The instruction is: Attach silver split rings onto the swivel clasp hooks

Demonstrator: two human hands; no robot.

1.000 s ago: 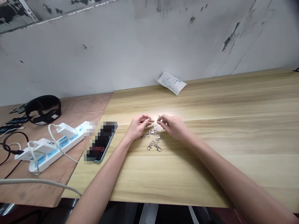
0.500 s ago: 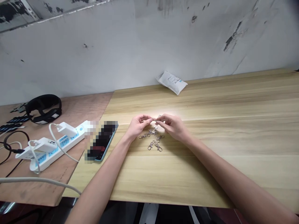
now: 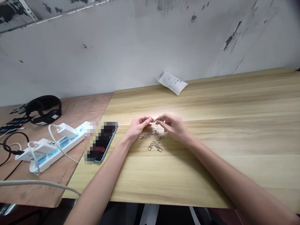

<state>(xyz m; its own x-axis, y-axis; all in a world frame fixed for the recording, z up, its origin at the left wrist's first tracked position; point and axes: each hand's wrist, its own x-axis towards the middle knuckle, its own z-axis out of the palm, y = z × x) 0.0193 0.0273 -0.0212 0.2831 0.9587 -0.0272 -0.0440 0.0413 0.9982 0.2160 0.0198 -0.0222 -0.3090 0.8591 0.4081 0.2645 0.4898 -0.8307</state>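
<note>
My left hand (image 3: 140,125) and my right hand (image 3: 172,126) meet fingertip to fingertip above the table. Between their pinched thumbs and forefingers is a small metal piece (image 3: 155,120); the fingers cover most of it, and its exact kind is too small to make out. Just below the hands lie several silver swivel snap clasps with rings. One pair of clasps (image 3: 155,146) is closest to me, a single clasp (image 3: 160,138) lies by my right hand, and a linked cluster (image 3: 148,134) sits near my left hand.
A white plastic parcel (image 3: 173,82) lies against the wall. Left of my left forearm is a phone (image 3: 103,142), partly pixelated. Farther left, a white power strip (image 3: 63,143) with plugged chargers, cables and a black headset (image 3: 43,109) rest on a brownish board (image 3: 77,109).
My fingertips have shifted slightly around the small metal piece, which showed as a thin line between them before. The clasps on the table have stayed where they were.
</note>
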